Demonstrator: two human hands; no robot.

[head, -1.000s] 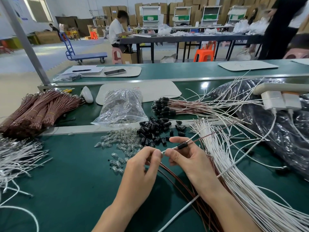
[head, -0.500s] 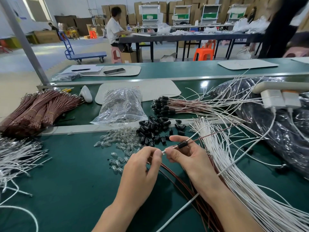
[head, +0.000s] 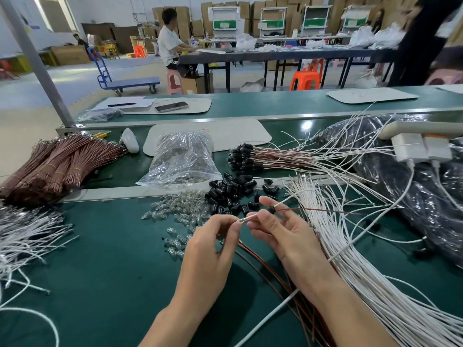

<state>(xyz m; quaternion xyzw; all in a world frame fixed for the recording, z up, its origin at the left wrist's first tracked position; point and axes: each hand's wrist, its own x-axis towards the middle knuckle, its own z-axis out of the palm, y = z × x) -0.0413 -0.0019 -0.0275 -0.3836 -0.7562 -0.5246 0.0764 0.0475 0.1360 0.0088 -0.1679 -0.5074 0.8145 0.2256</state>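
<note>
My left hand and right hand are both up just over the green desk, near its middle. Between them is a wire pair with bare metal tips. My left fingers are curled, thumb and index clamped on the tip end. My right fingers pinch the same pair just behind a small black cap threaded on it, with the other fingers loosely spread. Past the cap the pair splits: a white wire runs up and right, a brown wire runs straight right. The pair is held in the air, not touching the desk.

- Loose black caps pile just beyond my hands.
- Heap of small clear bulbs left of the caps, touching that pile's edge.
- Clear plastic bag behind the bulbs, lying across the metal rail.
- Finished leads with black ends right of the bag, wires fanning right.
- Big sheaf of white wires along my right forearm.
- Loose brown wires under my right wrist.
- Tied brown wire bundles far left, with more white wires in front of them.
- Black plastic sack at right, with a power strip with two white chargers over it.
- White mat behind the bag.
- Phone and pen on the far desk strip.
- Seated person at a table in the back, a blue cart near them.
</note>
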